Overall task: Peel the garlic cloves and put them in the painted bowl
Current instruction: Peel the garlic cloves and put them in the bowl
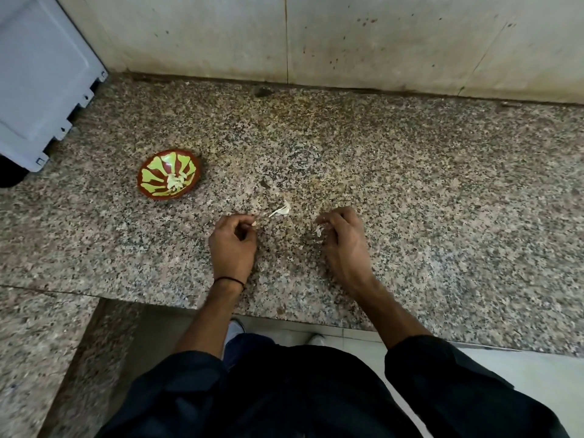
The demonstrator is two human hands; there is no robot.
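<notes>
Granite counter; left hand pinches a clove; right hand pinches papery skin.

A working kitchen, by the look of it: a speckled granite counter runs along a pale, splash-stained wall, with tiled floor showing below its near edge. A grey-blue casing stands at the far left. Left of centre, a painted bowl holds peeled garlic cloves, and a garlic scrap lies loose on the stone.
</notes>
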